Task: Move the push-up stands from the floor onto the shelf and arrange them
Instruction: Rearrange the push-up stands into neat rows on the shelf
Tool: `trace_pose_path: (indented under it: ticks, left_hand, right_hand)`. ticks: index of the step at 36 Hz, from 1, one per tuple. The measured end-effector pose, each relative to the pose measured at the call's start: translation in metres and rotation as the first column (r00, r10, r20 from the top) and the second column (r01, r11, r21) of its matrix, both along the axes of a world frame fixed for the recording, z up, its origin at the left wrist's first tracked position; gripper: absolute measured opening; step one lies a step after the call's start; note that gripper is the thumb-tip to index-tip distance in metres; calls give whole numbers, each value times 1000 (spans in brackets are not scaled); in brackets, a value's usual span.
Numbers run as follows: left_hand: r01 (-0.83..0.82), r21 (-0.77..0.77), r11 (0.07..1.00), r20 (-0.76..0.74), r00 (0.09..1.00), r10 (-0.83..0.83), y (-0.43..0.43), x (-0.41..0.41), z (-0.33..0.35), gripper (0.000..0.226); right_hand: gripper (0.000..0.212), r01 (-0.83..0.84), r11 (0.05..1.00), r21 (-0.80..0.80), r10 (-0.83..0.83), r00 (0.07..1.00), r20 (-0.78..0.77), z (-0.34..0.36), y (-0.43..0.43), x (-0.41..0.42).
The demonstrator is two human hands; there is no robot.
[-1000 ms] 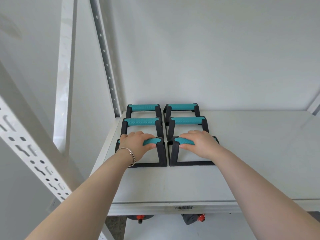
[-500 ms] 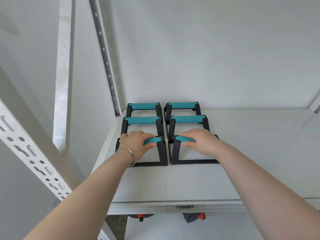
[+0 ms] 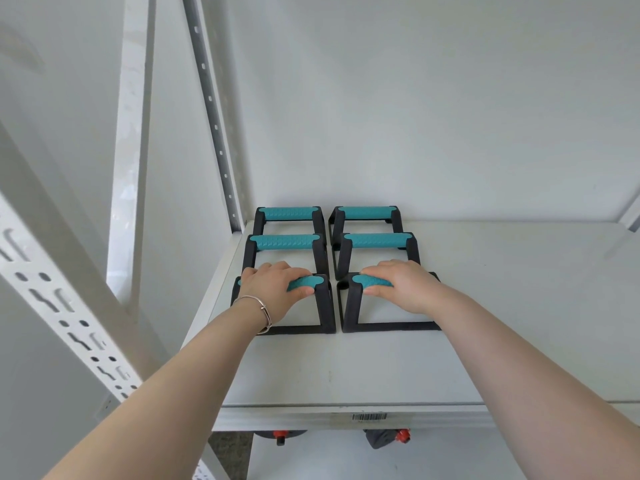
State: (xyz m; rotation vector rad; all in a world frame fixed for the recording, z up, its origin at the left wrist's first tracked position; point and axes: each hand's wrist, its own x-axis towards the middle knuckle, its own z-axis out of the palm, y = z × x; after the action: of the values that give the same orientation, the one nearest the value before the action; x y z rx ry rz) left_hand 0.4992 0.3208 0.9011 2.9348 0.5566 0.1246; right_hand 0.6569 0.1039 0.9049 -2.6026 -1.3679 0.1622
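Observation:
Several black push-up stands with teal grips stand in two columns at the back left of the white shelf point(image 3: 485, 323). My left hand point(image 3: 273, 289) grips the teal bar of the front left stand point(image 3: 323, 306). My right hand point(image 3: 401, 284) grips the bar of the front right stand point(image 3: 351, 306). Both front stands sit flat on the shelf, close side by side. Behind them are the middle pair point(image 3: 284, 242) point(image 3: 377, 240) and the back pair point(image 3: 287, 213) point(image 3: 367, 213) near the wall.
A perforated metal upright point(image 3: 214, 126) rises at the shelf's back left corner, another point(image 3: 52, 299) in the left foreground. The shelf's front lip carries a barcode label point(image 3: 369, 416). Dark items with orange parts point(image 3: 398, 436) peek out below the shelf.
The two front stands slid slightly toward the middle pair and closer together; the view shifted a little. Both hands keep their grip on the bars.

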Motion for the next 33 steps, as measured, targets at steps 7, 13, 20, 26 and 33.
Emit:
trace_pose_path:
  ticks: [7, 13, 20, 26, 33]
  left_hand:
    - [-6, -8, 1000, 1, 1000, 6, 0, 0, 0, 42]
    - [-8, -2, 1000, 10, 1000, 8, 2, -1, -2, 41]
    - [-12, -2, 1000, 7, 1000, 12, 1, -2, -2, 42]
    - [-8, 14, 1000, 13, 1000, 8, 0, -4, -3, 44]
    - [-39, 55, 998, -4, 999, 39, -8, -4, -5, 47]
  right_hand:
    - [44, -3, 1000, -12, 3, 1000, 29, -2, -1, 1]
    - [44, -4, 1000, -21, 6, 998, 66, -3, -1, -2]
    - [46, 2, 1000, -17, 0, 993, 117, -5, -2, -5]
    - [50, 62, 998, -26, -56, 982, 183, -8, 0, -15]
    - [55, 145, 989, 3, -142, 961, 236, -14, 0, -29]
